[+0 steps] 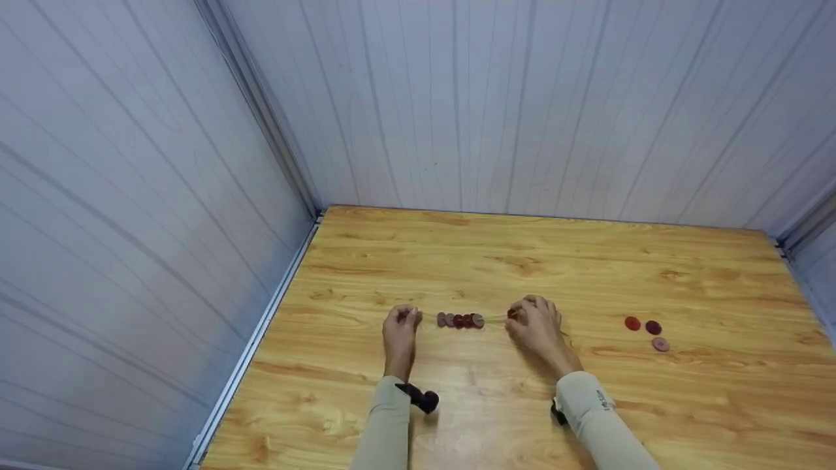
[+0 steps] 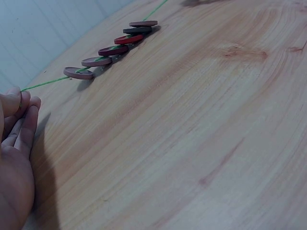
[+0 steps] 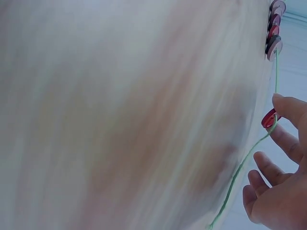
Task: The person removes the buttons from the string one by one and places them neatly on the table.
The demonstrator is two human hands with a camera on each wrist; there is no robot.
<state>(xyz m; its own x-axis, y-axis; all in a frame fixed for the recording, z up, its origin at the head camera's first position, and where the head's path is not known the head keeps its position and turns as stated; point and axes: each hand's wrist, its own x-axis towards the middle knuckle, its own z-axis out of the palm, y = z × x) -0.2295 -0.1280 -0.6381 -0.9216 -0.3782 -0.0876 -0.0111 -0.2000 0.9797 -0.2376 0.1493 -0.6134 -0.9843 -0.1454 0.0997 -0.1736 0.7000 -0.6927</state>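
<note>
Pinched in our left hand (image 1: pixel 400 339) is the green string (image 2: pixel 45 84), drawn out across the table (image 1: pixel 470 418) toward our right hand (image 1: pixel 539 329). With that right thumb and forefinger we grip a red button (image 3: pixel 269 118), the string's tail trailing past it. Between our hands we have six buttons (image 2: pixel 113 50) strung in a tilted row, close together. Well to our right lie three loose buttons (image 1: pixel 654 328), near one another.
</note>
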